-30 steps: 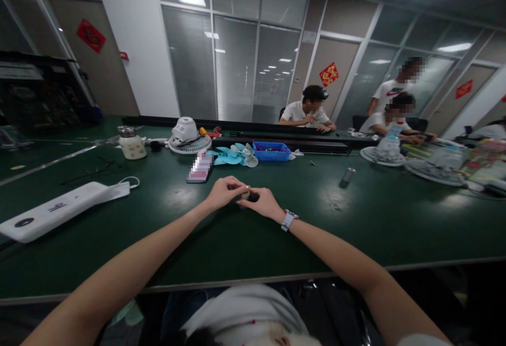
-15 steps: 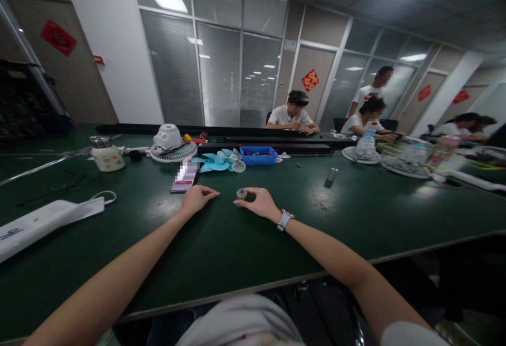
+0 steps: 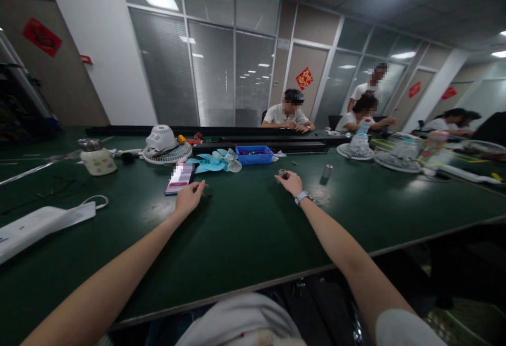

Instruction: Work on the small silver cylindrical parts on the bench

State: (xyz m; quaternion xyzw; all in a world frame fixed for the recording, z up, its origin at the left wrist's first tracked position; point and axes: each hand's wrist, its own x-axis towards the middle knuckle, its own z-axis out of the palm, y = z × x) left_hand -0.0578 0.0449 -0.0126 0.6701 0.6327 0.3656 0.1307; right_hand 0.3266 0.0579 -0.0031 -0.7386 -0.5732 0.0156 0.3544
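My right hand (image 3: 291,181) is closed round a small grey metal cylinder (image 3: 282,173), gripped between thumb and fingers over the green table. To its right, apart from it, a second small metal cylinder (image 3: 328,171) stands upright. My left hand (image 3: 190,197) hovers beside a phone (image 3: 178,180) with a lit screen. Its thumb and fingertips are pressed together; whether anything small is between them I cannot make out. Light-blue fan blades (image 3: 211,163) lie just beyond the left hand. A tiny piece (image 3: 294,163) rests beyond the right hand.
A blue basket (image 3: 254,155) with small parts stands behind the blades. A white fan head (image 3: 166,148) and a cream flask (image 3: 98,157) are at left, a white power strip (image 3: 39,227) nearer. More fan parts (image 3: 399,155) are at right. Several people sit across the table.
My right hand has carried the metal cylinder to the right and farther from me. My left hand has shifted slightly left, its fingers still together. The view has turned a little right.
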